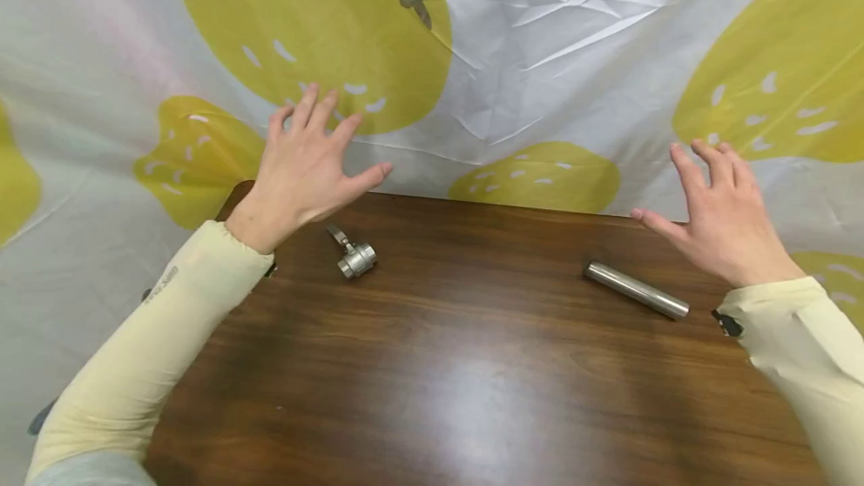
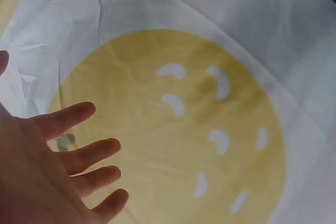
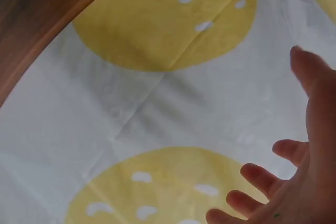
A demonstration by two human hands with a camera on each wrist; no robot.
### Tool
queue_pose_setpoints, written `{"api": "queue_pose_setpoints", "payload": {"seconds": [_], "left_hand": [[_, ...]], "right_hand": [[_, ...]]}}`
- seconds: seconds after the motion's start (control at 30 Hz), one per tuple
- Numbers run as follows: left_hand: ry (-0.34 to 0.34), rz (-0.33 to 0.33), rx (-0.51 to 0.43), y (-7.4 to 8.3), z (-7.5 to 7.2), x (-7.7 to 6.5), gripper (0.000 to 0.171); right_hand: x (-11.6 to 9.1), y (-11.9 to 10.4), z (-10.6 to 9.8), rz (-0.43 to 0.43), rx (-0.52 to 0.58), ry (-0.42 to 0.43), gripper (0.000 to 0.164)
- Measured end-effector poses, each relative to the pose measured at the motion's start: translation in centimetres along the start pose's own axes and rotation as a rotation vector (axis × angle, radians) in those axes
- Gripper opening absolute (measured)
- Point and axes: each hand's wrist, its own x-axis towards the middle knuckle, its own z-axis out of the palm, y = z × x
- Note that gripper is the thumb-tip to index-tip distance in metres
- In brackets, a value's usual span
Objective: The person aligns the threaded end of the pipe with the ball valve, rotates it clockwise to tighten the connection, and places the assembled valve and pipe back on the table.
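Observation:
My left hand (image 1: 307, 160) is raised over the far left of the table with fingers spread and nothing in it. Just below and to its right, a metal ball valve (image 1: 358, 259) with a lever handle lies on the wood. Over the far right side, my right hand (image 1: 725, 220) is held up, thumb out and fingers spread, also holding nothing. A shiny metal tube (image 1: 637, 290) lies slantwise on the table to the lower left of that hand. Both wrist views show the hands' spread fingers against the curtain, without the valve or the tube.
The dark brown wooden table (image 1: 432, 381) has its back edge against a white curtain (image 1: 499, 81) printed with yellow lemons. Pale sleeves cover both forearms, and a dark strap piece (image 1: 729, 322) shows at the right wrist.

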Motion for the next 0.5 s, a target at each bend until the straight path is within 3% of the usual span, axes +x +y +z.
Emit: {"api": "queue_pose_setpoints", "payload": {"seconds": [0.17,0.37,0.5], "left_hand": [[0.087,-0.039,-0.107,-0.4,1.4,-0.6,0.079],[0.037,-0.136,-0.240,-2.0,3.7,-1.8,0.070],[0.016,-0.184,-0.287,-3.2,5.5,-2.7,0.062]], "right_hand": [[-1.1,1.2,0.3,0.082,0.087,0.046,0.080],[-2.9,2.8,1.0,0.240,0.199,0.030,0.075],[-3.8,3.9,2.3,0.267,0.266,0.066,0.067]]}}
